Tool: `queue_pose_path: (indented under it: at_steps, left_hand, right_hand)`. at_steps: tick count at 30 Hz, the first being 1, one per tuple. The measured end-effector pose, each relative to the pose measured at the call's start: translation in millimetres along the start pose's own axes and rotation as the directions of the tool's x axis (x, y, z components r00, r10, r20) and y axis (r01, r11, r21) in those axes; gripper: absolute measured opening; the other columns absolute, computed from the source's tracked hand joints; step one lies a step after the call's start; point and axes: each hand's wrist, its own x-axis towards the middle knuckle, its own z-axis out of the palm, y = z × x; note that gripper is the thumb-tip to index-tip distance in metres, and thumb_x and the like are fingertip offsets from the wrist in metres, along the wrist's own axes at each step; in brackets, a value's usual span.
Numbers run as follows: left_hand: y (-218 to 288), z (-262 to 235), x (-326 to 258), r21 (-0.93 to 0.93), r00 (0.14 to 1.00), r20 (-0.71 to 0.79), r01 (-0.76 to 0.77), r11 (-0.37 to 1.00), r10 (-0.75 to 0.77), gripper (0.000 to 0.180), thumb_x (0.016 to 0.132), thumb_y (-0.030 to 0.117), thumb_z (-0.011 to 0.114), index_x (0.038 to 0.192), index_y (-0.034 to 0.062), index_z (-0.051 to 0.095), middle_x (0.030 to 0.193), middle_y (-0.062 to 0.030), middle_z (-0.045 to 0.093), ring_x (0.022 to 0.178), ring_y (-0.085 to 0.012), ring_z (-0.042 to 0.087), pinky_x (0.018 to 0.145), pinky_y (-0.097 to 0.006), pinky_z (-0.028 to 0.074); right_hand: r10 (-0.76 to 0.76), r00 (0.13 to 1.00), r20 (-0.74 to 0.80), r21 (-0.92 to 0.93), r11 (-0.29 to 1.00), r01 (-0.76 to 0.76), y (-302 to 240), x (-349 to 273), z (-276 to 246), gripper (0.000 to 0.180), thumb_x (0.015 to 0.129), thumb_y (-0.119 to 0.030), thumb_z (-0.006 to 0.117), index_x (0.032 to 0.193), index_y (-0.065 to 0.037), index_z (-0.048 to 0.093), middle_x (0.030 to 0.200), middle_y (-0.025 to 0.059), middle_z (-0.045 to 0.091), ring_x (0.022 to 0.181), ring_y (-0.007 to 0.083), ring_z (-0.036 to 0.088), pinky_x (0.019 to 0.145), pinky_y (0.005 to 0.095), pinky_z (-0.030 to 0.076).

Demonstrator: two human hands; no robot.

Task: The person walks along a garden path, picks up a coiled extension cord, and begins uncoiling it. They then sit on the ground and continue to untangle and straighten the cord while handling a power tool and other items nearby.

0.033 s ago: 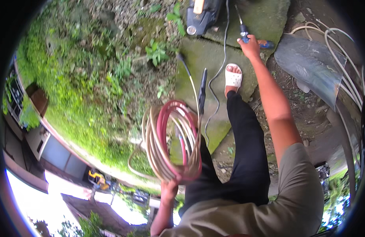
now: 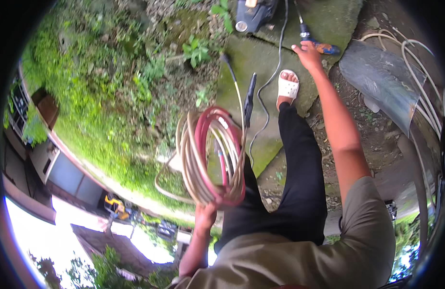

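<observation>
Drill (image 2: pixel 324 48), on/over slab (image 2: pixel 331 21), is touched by nearer R hand (image 2: pixel 310 58), bit (image 2: pixel 299 14) pointed fwd, handle angled R; R thumb's spread, firm grip can't be confirmed. Hose coil (image 2: pixel 188 159) is held by L hand (image 2: pixel 205 215), well apart.

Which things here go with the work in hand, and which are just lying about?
With the work, seemingly:
- coil of beige and red hose, in the left hand
- blue-and-black tool with thin rod, at the right hand

Apparently lying about:
- bent grey metal sheet
- pale, looped hose beside it
</observation>
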Motion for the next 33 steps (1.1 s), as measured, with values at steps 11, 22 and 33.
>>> queue_pose_path:
  at_steps: [11, 22, 33]
  left_hand:
    - [10.5, 10.1, 61.9, 0.153, 0.999, 0.018, -0.041, 0.987, 0.038, 0.036, 0.092, 0.009, 0.072, 0.125, -0.0029, 0.066, 0.112, -0.0103, 0.074, 0.102, -0.0169, 0.069, 0.094, -0.034, 0.055]
    - [1.4, -99.8, 28.8, -0.540, 0.960, -0.266, -0.226, 0.811, 0.091, 0.037, 0.088, 0.006, 0.064, 0.123, -0.0019, 0.058, 0.089, -0.0057, 0.060, 0.080, -0.0179, 0.059, 0.078, -0.034, 0.051]
    - [4.8, -256.0, -71.2, -0.635, 0.900, -0.399, -0.410, 0.654, 0.176, 0.037, 0.095, 0.010, 0.063, 0.129, -0.0008, 0.057, 0.095, -0.0052, 0.061, 0.086, -0.0169, 0.059, 0.083, -0.036, 0.051]
  right_hand:
    - [-0.216, 0.589, 0.779, 0.604, 0.509, -0.613, -200.5, -338.1, -10.6, 0.041, 0.096, -0.010, 0.077, 0.132, -0.003, 0.059, 0.111, -0.0001, 0.069, 0.105, 0.0103, 0.065, 0.094, 0.0286, 0.053]
    - [-0.138, 0.973, 0.184, 0.173, 0.979, 0.107, -148.8, -294.7, -32.7, 0.023, 0.087, -0.013, 0.073, 0.106, -0.003, 0.063, 0.080, 0.0217, 0.067, 0.078, 0.0452, 0.068, 0.071, 0.0505, 0.053]
    - [-0.094, 0.995, 0.033, 0.214, 0.973, 0.085, -262.1, -360.4, -149.4, 0.025, 0.108, -0.023, 0.059, 0.127, -0.008, 0.063, 0.069, -0.0042, 0.050, 0.057, 0.0059, 0.049, 0.052, 0.0274, 0.040]
